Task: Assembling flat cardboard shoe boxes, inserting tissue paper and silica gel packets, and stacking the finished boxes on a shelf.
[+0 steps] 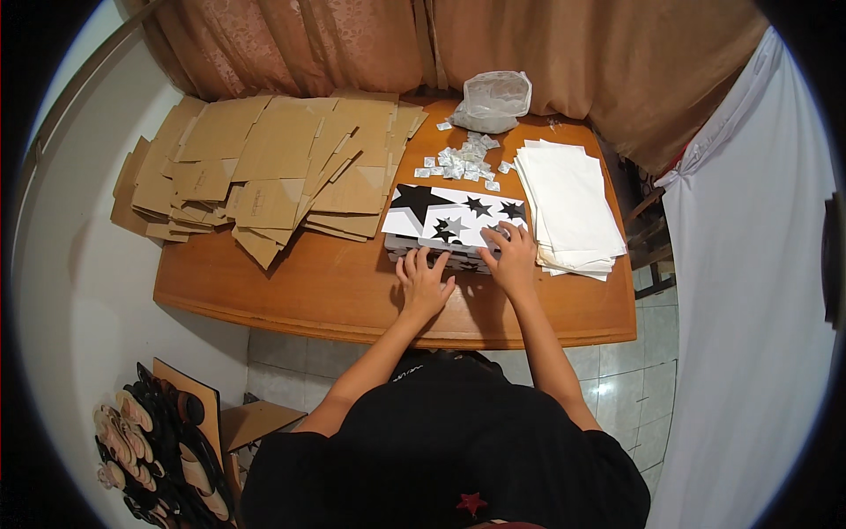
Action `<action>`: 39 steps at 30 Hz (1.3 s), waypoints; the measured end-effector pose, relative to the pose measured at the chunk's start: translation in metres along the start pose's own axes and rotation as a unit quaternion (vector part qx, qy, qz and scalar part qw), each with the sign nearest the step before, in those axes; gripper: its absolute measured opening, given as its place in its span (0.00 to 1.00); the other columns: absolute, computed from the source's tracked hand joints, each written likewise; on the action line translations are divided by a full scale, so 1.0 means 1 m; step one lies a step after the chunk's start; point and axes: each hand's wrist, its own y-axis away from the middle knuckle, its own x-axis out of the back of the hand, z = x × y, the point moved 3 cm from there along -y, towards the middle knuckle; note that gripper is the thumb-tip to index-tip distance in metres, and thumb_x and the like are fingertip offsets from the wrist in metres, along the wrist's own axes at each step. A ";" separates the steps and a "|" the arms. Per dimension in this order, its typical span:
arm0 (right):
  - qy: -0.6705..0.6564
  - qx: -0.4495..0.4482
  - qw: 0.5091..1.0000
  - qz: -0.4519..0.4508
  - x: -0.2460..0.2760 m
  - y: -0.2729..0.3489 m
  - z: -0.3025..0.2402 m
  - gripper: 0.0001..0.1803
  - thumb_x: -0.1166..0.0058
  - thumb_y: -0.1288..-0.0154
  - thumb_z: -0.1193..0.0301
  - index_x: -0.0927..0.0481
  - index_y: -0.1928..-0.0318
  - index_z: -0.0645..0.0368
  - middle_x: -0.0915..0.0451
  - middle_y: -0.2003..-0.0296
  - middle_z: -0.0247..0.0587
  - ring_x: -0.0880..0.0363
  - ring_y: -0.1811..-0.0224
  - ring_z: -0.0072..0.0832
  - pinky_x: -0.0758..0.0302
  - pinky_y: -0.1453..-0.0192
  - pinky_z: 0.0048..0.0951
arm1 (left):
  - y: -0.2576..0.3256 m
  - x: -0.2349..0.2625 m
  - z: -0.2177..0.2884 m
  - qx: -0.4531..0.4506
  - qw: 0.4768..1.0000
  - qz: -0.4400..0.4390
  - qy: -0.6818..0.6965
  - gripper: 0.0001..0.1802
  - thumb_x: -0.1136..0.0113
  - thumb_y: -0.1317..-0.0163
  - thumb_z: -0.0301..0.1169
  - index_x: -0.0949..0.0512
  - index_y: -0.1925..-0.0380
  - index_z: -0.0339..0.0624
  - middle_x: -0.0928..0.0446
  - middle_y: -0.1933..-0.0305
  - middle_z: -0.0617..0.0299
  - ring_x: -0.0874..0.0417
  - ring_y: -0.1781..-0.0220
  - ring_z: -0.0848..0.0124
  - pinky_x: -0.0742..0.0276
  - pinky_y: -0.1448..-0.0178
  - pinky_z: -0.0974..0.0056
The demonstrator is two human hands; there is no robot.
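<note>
In front of me on the wooden table stands a white box (416, 225) patterned with black and grey stars. Its lid lies over the top, and a dark gap shows along the near side. My left hand (424, 280) rests against the box's near side, fingers apart. At the near right corner, my right hand (512, 256) has its fingers spread over the lid's edge and side. Neither hand is wrapped round anything. Beyond the box lie many small white sachets (465, 160), loosely scattered.
Flattened brown cardboard boxes (280, 141) are piled on the table's (264, 295) left. A stack of white paper sheets (568, 198) lies close to the box's right. At the back sits an open clear plastic bag (495, 101). Sandals (132, 432) stand on the floor at lower left.
</note>
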 end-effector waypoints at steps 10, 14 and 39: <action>0.029 0.055 0.993 0.103 -0.031 0.023 0.010 0.13 0.39 0.49 0.62 0.18 0.59 0.41 0.26 0.53 0.34 0.37 0.42 0.49 0.44 0.43 0.51 | 0.023 -0.011 -0.012 -0.007 1.000 0.008 -0.018 0.30 0.42 0.50 0.35 0.32 0.43 0.69 0.55 0.32 0.50 0.63 0.29 0.48 0.68 0.33 0.35; 0.024 0.063 0.987 0.145 -0.037 0.027 0.013 0.12 0.39 0.48 0.62 0.18 0.60 0.40 0.25 0.54 0.29 0.38 0.40 0.47 0.45 0.43 0.53 | 0.022 -0.013 -0.014 -0.017 1.000 0.021 -0.017 0.27 0.40 0.52 0.34 0.28 0.47 0.65 0.55 0.32 0.50 0.64 0.29 0.47 0.68 0.34 0.35; -0.003 0.110 0.983 0.148 -0.058 0.041 -0.002 0.11 0.40 0.52 0.67 0.20 0.65 0.38 0.25 0.60 0.23 0.30 0.45 0.31 0.72 0.36 0.65 | -0.022 -0.006 -0.042 -0.096 0.990 0.079 0.059 0.18 0.40 0.47 0.34 0.23 0.53 0.54 0.29 0.42 0.69 0.35 0.36 0.64 0.62 0.33 0.38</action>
